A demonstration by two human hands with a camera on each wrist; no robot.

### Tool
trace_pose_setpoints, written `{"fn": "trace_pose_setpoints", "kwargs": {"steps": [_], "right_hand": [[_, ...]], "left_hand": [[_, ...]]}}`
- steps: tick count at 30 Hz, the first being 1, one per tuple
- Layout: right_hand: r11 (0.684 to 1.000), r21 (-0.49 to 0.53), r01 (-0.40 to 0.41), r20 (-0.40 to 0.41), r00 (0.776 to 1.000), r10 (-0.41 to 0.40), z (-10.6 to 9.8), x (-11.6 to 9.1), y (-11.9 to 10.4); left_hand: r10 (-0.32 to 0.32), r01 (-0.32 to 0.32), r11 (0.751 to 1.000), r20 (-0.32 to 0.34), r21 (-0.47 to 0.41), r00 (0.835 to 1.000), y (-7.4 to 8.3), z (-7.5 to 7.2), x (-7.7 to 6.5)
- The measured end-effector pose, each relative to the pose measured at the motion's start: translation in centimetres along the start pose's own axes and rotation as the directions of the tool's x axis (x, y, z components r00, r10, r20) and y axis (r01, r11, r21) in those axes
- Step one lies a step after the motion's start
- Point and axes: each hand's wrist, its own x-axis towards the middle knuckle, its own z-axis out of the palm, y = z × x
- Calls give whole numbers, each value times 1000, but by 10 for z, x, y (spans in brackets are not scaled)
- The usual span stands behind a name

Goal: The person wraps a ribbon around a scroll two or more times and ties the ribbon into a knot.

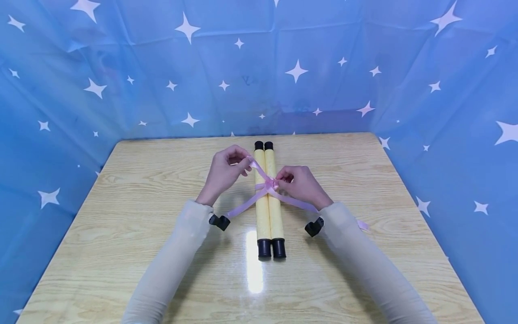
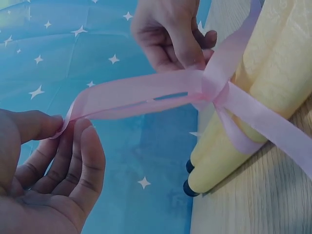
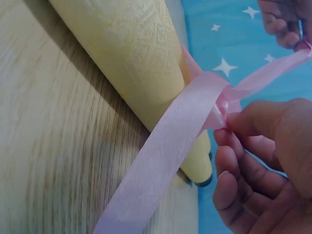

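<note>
Observed from my remote station: the pair of yellow rolls (image 1: 263,216) lies lengthwise, side by side and touching, on the wood-grain table (image 1: 121,252). Black caps (image 1: 264,248) close the ends of the rolls.

The pink ribbon (image 1: 269,185) passes around both rolls near mid-length, and its strands cross in a gathered knot on top of the pair. One tail slants off the left side of the pair toward the near edge, as far as the left wrist device (image 1: 220,222). The other leaves on the right and runs beneath the right forearm; its tip shows beyond the sleeve (image 1: 372,256).

I record the left hand (image 1: 228,168) to the left of the pair, thumb and forefinger pinching a doubled length of ribbon drawn taut from the knot; the remaining fingers curve loosely. I record the right hand (image 1: 301,182) at the right of the pair, thumb and forefinger nipping the ribbon right beside the knot, other fingers bent inward.

The right wrist device (image 1: 314,227) sits right of the pair. Past the pair's far end I note a blue backdrop (image 1: 243,58) printed with white stars.
</note>
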Motion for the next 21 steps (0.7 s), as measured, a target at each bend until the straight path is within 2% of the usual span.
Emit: {"fn": "trace_pose_setpoints", "kwargs": {"steps": [10, 21], "right_hand": [[998, 51, -31, -20, 999, 32, -5, -6, 9], [998, 52, -20, -24, 999, 22, -10, -10, 10]], "left_hand": [[-72, 72, 997, -28, 13, 997, -7, -14, -6], [-147, 150, 982, -32, 114, 989, -17, -25, -13]]}}
